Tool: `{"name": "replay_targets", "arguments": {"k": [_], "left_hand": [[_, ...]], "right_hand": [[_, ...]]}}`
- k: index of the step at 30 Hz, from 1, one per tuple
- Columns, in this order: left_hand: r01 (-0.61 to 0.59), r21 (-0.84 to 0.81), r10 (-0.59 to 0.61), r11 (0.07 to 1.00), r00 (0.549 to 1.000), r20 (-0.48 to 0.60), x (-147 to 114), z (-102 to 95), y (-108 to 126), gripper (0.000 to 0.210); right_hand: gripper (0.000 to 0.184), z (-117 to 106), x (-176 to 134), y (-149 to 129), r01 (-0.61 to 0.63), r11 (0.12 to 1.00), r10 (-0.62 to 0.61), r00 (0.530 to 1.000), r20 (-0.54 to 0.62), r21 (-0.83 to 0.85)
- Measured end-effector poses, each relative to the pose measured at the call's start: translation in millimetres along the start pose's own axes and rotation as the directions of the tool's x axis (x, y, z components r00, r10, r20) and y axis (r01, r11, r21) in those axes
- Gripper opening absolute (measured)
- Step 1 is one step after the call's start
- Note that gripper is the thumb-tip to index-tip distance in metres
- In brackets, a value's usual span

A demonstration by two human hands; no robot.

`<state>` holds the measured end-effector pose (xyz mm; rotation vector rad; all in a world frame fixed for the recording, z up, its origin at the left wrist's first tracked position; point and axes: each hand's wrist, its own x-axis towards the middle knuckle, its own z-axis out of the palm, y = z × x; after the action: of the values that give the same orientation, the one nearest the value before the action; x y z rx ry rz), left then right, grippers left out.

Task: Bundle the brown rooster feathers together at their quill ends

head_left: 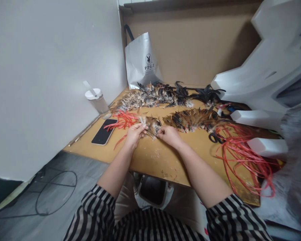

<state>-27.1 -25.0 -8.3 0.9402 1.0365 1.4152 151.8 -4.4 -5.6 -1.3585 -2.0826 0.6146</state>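
Note:
My left hand (137,132) is closed in a pinch on the pale quill ends of a small bunch of brown and black feathers (152,123). On the other side of that bunch my right hand (169,135) is closed too, its fingertips against the feathers; what exactly they pinch is hidden. Just right and behind lies a row of brown feathers (193,119). Farther back stretches a longer pile of speckled brown and black feathers (155,95). Red plastic strips (124,119) lie beside my left hand.
A phone (104,132) and a lidded cup (97,100) are at the left of the table (155,164). Black-handled scissors (214,138) and long red strips (243,157) lie at the right, by white foam pieces (268,147). A silver bag (140,63) stands behind.

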Motion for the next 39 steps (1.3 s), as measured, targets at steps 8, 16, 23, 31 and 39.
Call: {"name": "replay_targets", "arguments": {"k": [8, 16, 23, 31, 39], "left_hand": [[0.014, -0.019, -0.013, 1.0, 0.999, 0.05, -1.7, 0.9, -0.1, 0.026], [0.057, -0.034, -0.053, 0.998, 0.993, 0.101, -4.0, 2.8, 2.0, 0.024], [0.103, -0.01, -0.1, 0.995, 0.984, 0.15, -7.5, 7.0, 1.9, 0.025], [0.147, -0.029, -0.139, 0.989, 0.97, 0.199, -6.7, 7.3, -2.4, 0.025], [0.18, -0.033, -0.174, 0.983, 0.974, 0.147, -5.6, 10.2, -4.6, 0.025]], "right_hand": [[0.008, 3.8, 1.2, 0.1, -0.089, 0.994, 0.091, 0.995, -0.035, 0.068], [0.017, -7.8, 4.7, -1.9, -0.324, 0.712, 0.323, 0.939, 0.119, 0.623], [0.024, -9.4, 2.2, -16.1, -0.166, 0.617, 0.191, 0.98, 0.059, 0.769], [0.022, 4.5, -0.7, -25.2, -0.137, 0.651, 0.14, 0.988, 0.059, 0.746], [0.02, 12.3, 2.1, -18.2, -0.117, 0.674, 0.158, 0.987, 0.011, 0.73]]}}
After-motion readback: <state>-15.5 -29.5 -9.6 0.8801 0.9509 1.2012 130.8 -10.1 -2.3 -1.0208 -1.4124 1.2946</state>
